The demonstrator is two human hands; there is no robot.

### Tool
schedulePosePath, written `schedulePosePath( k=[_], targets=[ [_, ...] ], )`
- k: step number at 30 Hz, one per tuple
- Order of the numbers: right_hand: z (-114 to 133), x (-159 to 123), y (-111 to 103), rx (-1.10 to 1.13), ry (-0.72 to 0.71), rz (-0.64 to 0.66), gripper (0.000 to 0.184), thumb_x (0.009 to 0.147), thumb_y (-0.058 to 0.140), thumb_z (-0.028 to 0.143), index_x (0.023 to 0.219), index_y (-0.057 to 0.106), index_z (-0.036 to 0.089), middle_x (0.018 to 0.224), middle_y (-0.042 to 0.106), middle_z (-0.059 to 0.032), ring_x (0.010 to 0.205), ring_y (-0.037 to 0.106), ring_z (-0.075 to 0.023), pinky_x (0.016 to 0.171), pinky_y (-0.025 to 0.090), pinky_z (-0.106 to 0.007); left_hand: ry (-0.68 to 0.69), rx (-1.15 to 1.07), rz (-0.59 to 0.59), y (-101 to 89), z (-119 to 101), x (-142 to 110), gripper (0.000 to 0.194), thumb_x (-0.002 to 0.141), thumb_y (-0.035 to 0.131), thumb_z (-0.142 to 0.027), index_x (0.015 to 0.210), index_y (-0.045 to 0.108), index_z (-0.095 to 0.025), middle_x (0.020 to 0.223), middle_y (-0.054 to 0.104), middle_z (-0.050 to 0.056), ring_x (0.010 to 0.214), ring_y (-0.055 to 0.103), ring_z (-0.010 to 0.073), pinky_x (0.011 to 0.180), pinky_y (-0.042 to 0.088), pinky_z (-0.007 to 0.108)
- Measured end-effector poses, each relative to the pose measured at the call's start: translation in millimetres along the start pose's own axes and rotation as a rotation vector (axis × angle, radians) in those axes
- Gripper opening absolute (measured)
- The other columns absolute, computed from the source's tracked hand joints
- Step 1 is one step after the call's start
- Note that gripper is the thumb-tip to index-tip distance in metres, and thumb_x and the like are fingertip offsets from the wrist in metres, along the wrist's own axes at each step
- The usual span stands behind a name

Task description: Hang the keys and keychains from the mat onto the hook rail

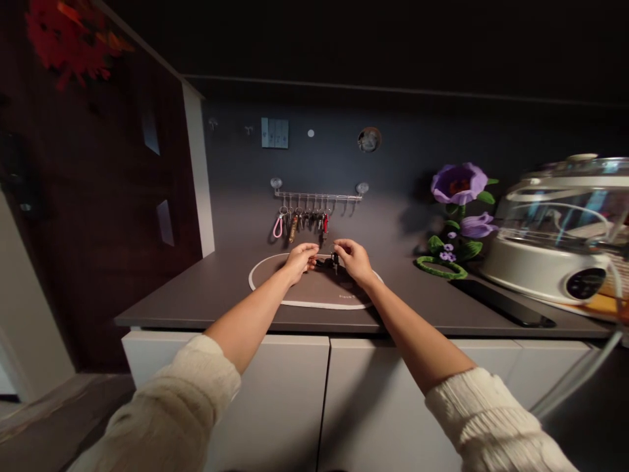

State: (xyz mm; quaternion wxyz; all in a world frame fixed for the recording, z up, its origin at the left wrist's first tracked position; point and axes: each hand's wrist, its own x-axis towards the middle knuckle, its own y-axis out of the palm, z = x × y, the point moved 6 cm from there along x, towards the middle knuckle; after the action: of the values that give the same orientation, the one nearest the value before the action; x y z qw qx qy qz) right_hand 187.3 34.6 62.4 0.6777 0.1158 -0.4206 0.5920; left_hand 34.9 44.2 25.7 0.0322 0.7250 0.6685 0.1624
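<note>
Above the mat, my left hand (301,261) and my right hand (354,259) face each other, fingers pinched. Between them hangs a small bunch of keys (335,262) with a dark piece, held by its ring; both hands grip it, though the fine detail is too small to make out. Below lies an oval brown mat (314,304) with a pale rim. Behind the hands, a clear hook rail (319,196) on the wall carries several hanging keys, a pink loop (278,227), a brown tag (293,229) and a red item (325,224).
On the dark countertop (187,301), to the right, stand purple fabric flowers (460,185) with a green ring base. Beside them are a black phone-like slab (506,304) and a white appliance (535,262) with a clear cover. White cabinet doors (275,400) are below.
</note>
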Motion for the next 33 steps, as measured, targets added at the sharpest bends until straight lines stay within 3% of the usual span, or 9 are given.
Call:
schedulePosePath(
  k=[6, 15, 23, 27, 33],
  targets=[
    [-8, 4, -6, 0.149, 0.06, -0.034, 0.027, 0.069, 0.059, 0.038, 0.083, 0.064, 0.015, 0.085, 0.067, -0.0061, 0.075, 0.059, -0.014, 0.076, 0.045, -0.029, 0.028, -0.007, -0.023, -1.8, -1, 0, 0.014, 0.066, 0.062, -0.018, 0.079, 0.057, -0.015, 0.056, 0.052, -0.004, 0.04, 0.044, 0.0029, 0.038, 0.03, 0.014],
    [-3, 19, -18, 0.28, 0.128, -0.026, 0.033, 0.062, 0.063, 0.038, 0.083, 0.066, 0.012, 0.071, 0.065, -0.0043, 0.057, 0.052, -0.0101, 0.061, 0.044, -0.026, 0.063, 0.082, -0.01, 0.0, 4, 3, 0.016, 0.066, 0.062, -0.022, 0.078, 0.058, -0.014, 0.06, 0.054, -0.002, 0.042, 0.044, 0.0025, 0.038, 0.027, 0.014],
    [-1, 65, -29, 0.31, 0.124, 0.002, 0.029, 0.063, 0.064, 0.03, 0.086, 0.066, 0.013, 0.075, 0.065, -0.0035, 0.062, 0.053, -0.0092, 0.067, 0.044, -0.026, 0.09, 0.2, 0.026, 5.2, 6, 0, 0.016, 0.068, 0.059, -0.023, 0.081, 0.056, -0.014, 0.062, 0.052, -0.002, 0.044, 0.042, 0.0028, 0.039, 0.027, 0.015],
    [0, 89, -36, 0.252, 0.076, -0.066, 0.024, 0.062, 0.065, 0.023, 0.084, 0.064, 0.014, 0.081, 0.066, -0.0038, 0.07, 0.057, -0.0108, 0.073, 0.045, -0.027, 0.102, 0.212, 0.043, 6.5, 7, -1, 0.014, 0.068, 0.058, -0.024, 0.077, 0.056, -0.014, 0.06, 0.051, -0.002, 0.044, 0.042, 0.0027, 0.04, 0.027, 0.015],
    [-14, 112, -35, 0.313, 0.2, -0.167, 0.023, 0.064, 0.061, 0.019, 0.086, 0.059, 0.013, 0.074, 0.064, -0.0036, 0.062, 0.059, -0.0109, 0.06, 0.047, -0.025, 0.077, 0.216, 0.029, 5.8, 12, 2, 0.012, 0.068, 0.057, -0.025, 0.071, 0.055, -0.013, 0.057, 0.05, -0.003, 0.042, 0.041, 0.0031, 0.04, 0.026, 0.017]
  ],
)
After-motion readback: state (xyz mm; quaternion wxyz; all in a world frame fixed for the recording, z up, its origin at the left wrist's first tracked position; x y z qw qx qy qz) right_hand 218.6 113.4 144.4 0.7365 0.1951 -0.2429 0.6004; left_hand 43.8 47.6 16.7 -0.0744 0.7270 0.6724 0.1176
